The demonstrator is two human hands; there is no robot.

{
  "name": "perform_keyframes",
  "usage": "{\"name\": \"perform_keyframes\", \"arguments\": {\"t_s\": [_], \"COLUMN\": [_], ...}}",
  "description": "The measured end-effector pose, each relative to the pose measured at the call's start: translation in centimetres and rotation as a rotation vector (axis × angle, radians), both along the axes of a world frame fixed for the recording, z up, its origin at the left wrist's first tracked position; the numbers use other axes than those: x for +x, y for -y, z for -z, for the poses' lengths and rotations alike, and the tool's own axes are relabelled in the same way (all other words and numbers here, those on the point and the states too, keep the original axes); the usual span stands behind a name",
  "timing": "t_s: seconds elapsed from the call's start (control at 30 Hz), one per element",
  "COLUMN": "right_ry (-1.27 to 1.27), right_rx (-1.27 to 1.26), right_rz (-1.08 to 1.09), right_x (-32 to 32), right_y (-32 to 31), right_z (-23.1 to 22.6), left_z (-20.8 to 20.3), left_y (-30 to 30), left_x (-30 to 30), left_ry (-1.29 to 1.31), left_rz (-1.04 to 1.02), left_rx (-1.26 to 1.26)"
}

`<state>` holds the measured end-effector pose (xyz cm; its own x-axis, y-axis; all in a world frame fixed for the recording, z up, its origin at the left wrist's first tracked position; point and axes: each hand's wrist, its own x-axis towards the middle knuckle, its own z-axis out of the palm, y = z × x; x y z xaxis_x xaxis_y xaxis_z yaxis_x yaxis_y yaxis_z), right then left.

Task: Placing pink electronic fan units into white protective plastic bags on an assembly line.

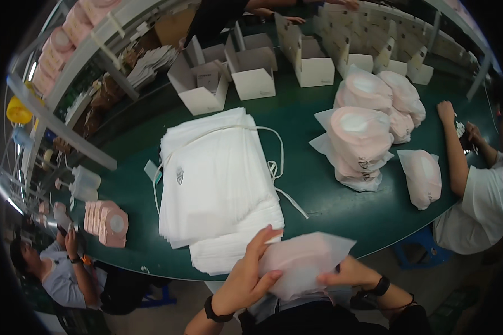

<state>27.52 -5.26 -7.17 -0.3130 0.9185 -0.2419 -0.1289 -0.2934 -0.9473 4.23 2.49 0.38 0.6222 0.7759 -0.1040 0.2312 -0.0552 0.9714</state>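
Close to my body, at the table's near edge, I hold a pink rounded case in a frosted white plastic bag. My left hand closes on its left side, with the thumb on the front. From the other side my right hand grips it, thumb pressed on the bag near its lower part. The fingers behind the bag are hidden. Just beyond my left hand lies a thick stack of flat white bags. A white cord lies loosely across and beside that stack.
Bagged pink cases are piled at right, with a single bagged case nearby. Bare pink cases stand at left. Open white boxes line the far side. Co-workers sit left and right; another reaches in from behind.
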Motion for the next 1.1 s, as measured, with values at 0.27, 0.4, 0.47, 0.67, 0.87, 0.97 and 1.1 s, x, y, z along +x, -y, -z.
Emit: {"name": "perform_keyframes", "arguments": {"t_s": [0.27, 0.4, 0.47, 0.67, 0.87, 0.97, 1.1], "right_ry": [0.134, 0.33, 0.333, 0.716, 1.477, 0.982, 0.306], "right_rx": [-0.209, -0.149, -0.097, 0.027, 0.585, 0.665, 0.482], "right_rz": [0.385, 0.621, 0.67, 0.981, 1.094, 1.0, 0.477], "right_x": [17.6, 19.6, 19.9, 25.1, 18.9, 10.3, -0.9], "right_y": [0.6, 0.0, -0.3, 0.3, -1.4, -3.8, -6.1], "right_z": [0.5, -0.7, -0.6, 1.4, -1.7, -3.1, -2.1], "left_z": [-0.7, 2.3, 3.9, 5.4, 4.9, 4.6, 2.9], "left_y": [-6.3, -10.9, -11.7, -12.1, -11.3, -7.6, -1.3], "left_x": [-14.5, -29.1, -34.8, -37.0, -35.7, -30.1, -21.7], "left_ry": [-0.699, -1.061, -1.165, -1.477, -1.001, -0.968, -0.264], "left_rz": [-0.233, -0.726, -0.839, -0.905, -0.876, -0.796, -0.935], "left_rx": [0.681, 0.946, 0.994, 0.957, 0.771, 0.983, 0.746]}}
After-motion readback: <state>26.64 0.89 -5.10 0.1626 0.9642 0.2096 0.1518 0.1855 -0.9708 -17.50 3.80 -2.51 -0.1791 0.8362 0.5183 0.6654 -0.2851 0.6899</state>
